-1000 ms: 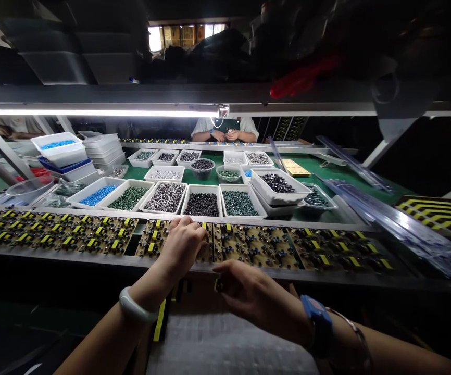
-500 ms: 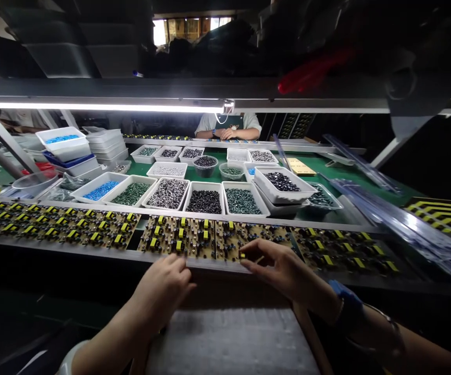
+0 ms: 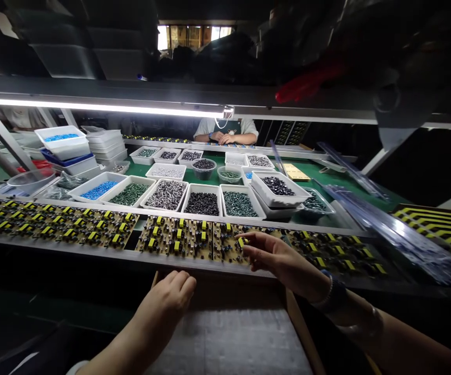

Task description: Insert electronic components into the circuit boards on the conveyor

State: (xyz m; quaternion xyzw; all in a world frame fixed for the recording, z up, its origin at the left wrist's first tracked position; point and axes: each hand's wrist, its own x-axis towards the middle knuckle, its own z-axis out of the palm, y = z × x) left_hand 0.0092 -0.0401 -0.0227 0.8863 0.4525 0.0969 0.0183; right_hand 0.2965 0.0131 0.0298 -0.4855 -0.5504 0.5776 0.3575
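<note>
- Head view: my right hand (image 3: 278, 258) reaches over the near edge of the track (image 3: 190, 264), thumb and fingers pinching a small yellow part (image 3: 242, 242).
- That yellow part is above a board (image 3: 223, 249), right of the middle of the track; I cannot tell whether the two touch.
- One yellow block (image 3: 228, 227) shows by this board's far-left corner; my hand hides much of its right half.
- My left hand (image 3: 173, 294) is just below the track's near edge, fingers curled inward; their tips are hidden, so I cannot tell whether it grips anything.
- Beneath my hands is a carton (image 3: 303, 333) with a grey sheet (image 3: 241, 338) in it; my left hand is near its far-left corner.
- More boards (image 3: 178, 247), with yellow blocks in rows, lie along the track to the left and right.
- Beyond it, trays (image 3: 202, 203) of small pieces line the near edge of the green desk (image 3: 136, 169).
- Clear tubes (image 3: 397, 229) slant across the desk's near-right corner.
- At its far edge, a co-worker's hands (image 3: 225, 138) are held together.
- A lit lamp (image 3: 108, 107) spans the space above.
</note>
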